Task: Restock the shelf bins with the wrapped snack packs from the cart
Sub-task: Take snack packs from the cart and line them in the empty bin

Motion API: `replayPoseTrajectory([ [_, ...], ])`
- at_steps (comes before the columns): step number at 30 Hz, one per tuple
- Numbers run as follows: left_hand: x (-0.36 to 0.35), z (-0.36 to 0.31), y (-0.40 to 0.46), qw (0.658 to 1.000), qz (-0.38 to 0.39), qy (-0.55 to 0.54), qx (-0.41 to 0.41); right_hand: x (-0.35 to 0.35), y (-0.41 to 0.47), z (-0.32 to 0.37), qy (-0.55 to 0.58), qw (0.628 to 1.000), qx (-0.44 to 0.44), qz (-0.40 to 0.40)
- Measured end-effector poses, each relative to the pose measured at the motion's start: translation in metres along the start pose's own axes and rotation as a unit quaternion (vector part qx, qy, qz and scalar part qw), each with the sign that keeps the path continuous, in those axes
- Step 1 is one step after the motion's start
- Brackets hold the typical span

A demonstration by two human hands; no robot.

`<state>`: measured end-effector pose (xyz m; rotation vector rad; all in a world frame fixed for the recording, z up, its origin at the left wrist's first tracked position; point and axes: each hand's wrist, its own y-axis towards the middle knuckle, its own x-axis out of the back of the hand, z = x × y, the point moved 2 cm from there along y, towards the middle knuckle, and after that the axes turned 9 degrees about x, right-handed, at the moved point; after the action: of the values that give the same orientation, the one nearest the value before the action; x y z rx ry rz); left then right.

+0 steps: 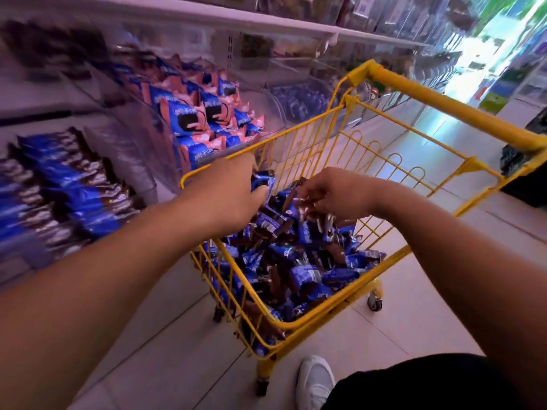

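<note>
Left hand: the left hand point(236, 187) reaches over the near-left corner of the cart, its fingers curled round a blue wrapped snack pack point(263, 180) held just above the rim.
Right hand: the right hand point(334, 196) hangs over the middle of the basket with fingers bent downward into a cluster of blue-and-brown packs point(310, 223); several wrappers are pinched under its fingertips.
Cart: a small yellow wire cart point(393, 255) on castors stands on the tiled floor point(414, 321) just beside the shelving, its handle bar point(450, 105) on the far side.
Cart load: a heap of blue wrapped snack packs point(296, 270) fills the basket bottom.
Shelf bins: a clear bin point(142, 137) at left holds blue-and-pink packs point(204, 119); nearer, at far left, a row of blue packs point(68, 190) lies stacked on the shelf.
Person: a white shoe point(315, 380) shows below the cart.
</note>
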<state>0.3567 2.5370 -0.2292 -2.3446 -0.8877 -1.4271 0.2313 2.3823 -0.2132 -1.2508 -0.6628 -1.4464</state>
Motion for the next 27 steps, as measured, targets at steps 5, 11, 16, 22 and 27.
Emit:
replayPoseTrajectory([
  [5, 0.001, 0.011, 0.001, 1.000, 0.017, -0.001, -0.009, -0.051, 0.029, 0.030, -0.131, 0.960, 0.000, 0.248],
  [11, 0.001, 0.025, 0.011, 0.998, 0.066, -0.007, 0.001, -0.070, 0.028, 0.035, -0.135, 0.922, -0.051, 0.359],
  [16, 0.000, 0.030, 0.013, 0.986, 0.142, -0.088, 0.020, -0.074, 0.033, 0.033, -0.097, 0.942, -0.059, 0.316],
  [22, 0.001, 0.026, 0.008, 0.964, 0.218, -0.148, 0.047, -0.079, 0.027, 0.034, -0.055, 0.938, -0.067, 0.336],
  [27, 0.009, 0.024, 0.005, 0.944, 0.204, -0.239, 0.096, -0.057, 0.018, 0.029, 0.018, 0.962, -0.022, 0.273],
])
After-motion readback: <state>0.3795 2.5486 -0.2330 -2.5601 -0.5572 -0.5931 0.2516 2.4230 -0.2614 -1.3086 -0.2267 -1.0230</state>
